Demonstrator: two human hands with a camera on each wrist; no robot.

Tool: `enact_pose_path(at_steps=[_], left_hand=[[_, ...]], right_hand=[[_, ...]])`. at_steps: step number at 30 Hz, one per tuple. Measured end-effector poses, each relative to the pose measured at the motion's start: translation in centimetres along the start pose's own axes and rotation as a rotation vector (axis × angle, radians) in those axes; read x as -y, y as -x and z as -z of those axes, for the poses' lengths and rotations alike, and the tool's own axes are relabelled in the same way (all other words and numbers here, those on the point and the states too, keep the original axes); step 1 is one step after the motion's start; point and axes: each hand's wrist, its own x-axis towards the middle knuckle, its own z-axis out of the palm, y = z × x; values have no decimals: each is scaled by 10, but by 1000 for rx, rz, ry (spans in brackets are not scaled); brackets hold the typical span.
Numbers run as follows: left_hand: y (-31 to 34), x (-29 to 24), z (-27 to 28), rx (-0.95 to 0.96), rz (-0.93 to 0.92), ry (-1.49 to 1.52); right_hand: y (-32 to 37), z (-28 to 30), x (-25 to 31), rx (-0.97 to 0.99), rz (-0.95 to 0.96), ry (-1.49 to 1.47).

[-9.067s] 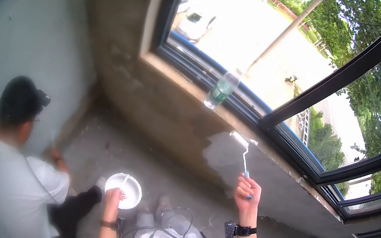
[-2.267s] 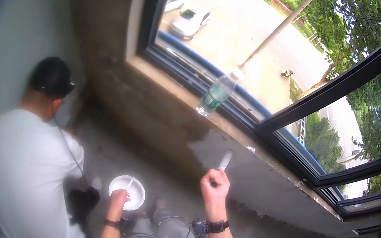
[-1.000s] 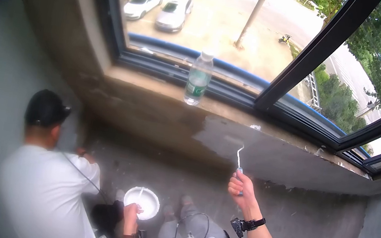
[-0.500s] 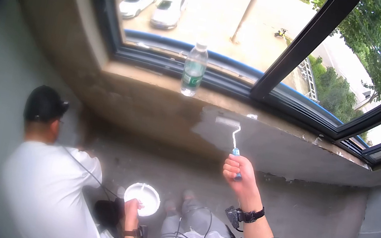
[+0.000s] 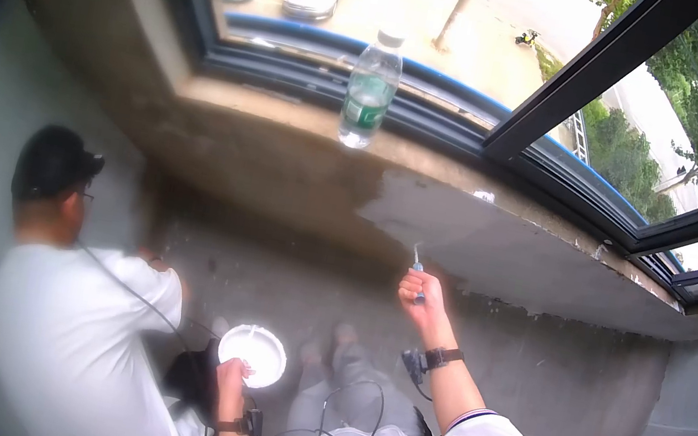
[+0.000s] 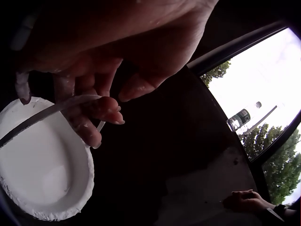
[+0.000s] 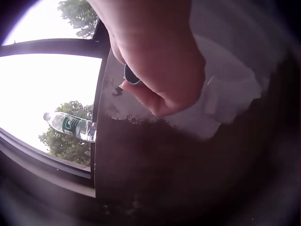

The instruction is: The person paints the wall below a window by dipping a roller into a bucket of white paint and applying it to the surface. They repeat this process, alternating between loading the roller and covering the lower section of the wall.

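The right hand point(image 5: 420, 299) is clenching its grip on the slim blue-handled paint roller point(image 5: 417, 266), its long axis nearly upright, pointing up at the grey wall point(image 5: 491, 251) under the concrete sill point(image 5: 275, 109); the left hand point(image 5: 231, 377) is holding the round white paint bucket point(image 5: 280, 364).

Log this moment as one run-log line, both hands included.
left hand: holds paint bucket by wire handle | right hand: grips roller handle at painted wall patch | water bottle: upright on sill

Bright window point(image 5: 457, 14) glare, dim blurred interior, fisheye vignette
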Motion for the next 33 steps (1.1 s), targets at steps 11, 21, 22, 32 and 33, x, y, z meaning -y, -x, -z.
enact_pose_path(at_steps=[11,21,22,32,33], left_hand=[[12,-2,4,-102,105,27],[6,19,-6,-106,60,-61],[0,30,-10,-136,51,-44],[2,61,-45,-285,132,50],[3,57,-45,-276,142,56]], right_hand=[[20,22,20,126,12,108],[-169,159,11,-99,-11,59],[-182,169,13,-108,14,99],[-59,112,33,33,-7,21],[-33,98,38,26,-3,28]])
